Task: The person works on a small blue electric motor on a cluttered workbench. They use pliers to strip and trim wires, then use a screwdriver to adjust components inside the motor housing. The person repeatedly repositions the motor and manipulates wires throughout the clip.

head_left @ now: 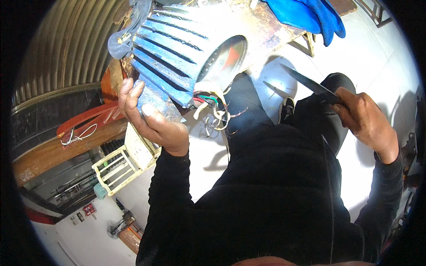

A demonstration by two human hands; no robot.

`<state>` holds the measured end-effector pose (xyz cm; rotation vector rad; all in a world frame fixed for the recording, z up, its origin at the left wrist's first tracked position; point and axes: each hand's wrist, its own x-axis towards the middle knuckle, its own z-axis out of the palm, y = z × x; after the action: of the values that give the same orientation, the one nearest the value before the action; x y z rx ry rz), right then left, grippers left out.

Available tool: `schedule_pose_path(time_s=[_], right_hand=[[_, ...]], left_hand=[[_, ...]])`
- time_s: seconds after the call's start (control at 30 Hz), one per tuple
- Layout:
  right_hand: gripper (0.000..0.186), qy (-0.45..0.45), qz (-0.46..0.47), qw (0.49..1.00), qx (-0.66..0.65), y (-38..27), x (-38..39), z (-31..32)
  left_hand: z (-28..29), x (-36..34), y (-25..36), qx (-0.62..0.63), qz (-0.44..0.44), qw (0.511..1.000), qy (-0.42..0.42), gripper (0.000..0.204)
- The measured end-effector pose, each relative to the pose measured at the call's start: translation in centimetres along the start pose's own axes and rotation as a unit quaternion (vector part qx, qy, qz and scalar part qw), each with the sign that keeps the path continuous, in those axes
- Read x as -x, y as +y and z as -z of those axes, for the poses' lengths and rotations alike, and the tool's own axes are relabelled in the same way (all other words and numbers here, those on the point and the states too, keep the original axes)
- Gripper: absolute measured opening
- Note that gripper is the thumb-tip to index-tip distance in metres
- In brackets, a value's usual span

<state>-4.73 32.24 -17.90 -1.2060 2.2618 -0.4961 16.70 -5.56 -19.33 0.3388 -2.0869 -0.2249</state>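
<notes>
While the right hand [364, 119] is closed around the handle of one knife [306, 81], its blade slanting up and leftward over the pale tiled floor [368, 48], the left hand [155, 126] lies with loosely bent fingers against the lower left side of one blue finned motor housing [171, 55]; whether it grips or merely rests, I cannot tell. That housing sits at the near edge of the worn tabletop [266, 33], its single round opening facing right, with red, green and cream wires [213, 104] hanging from its lower rim. Marks on the brown beam [49, 162] are too small to read. Blue cloth [306, 17] droops past the tabletop's right edge. Open floor separates knife and housing. One shoe [287, 111] shows below the blade; one cream slatted chair [122, 168] stands at left.
</notes>
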Motion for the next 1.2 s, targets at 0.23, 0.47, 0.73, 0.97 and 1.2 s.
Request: schedule_pose_path(time_s=[0.23,0.47,0.73,0.97,1.2], right_hand=[[0.014,0.054,0.048,0.997,-0.012,-2.7,-1.2,-0.8],[0.022,0.278,0.250,0.924,0.081,-2.7,-4.8,-3.1],[0.022,0.294,0.284,0.908,0.095,-2.8,-14.1,-3.6],[0.023,0.229,0.271,0.921,0.159,-5.2,-14.5,-3.0],[0.021,0.249,0.226,0.939,0.072,-6.9,-10.8,-4.5]], left_hand=[[-0.4,-1.1,1.0,0.093,0.038,0.995,-0.007,0.042],[-0.9,-5.4,1.5,0.081,-0.034,0.994,-0.065,0.033],[-3.8,-11.5,3.0,0.025,-0.152,0.979,-0.136,0.022],[-3.6,-11.2,2.0,0.022,-0.166,0.977,-0.135,0.019],[-5.0,-13.8,2.6,0.047,-0.216,0.962,-0.158,0.025]])
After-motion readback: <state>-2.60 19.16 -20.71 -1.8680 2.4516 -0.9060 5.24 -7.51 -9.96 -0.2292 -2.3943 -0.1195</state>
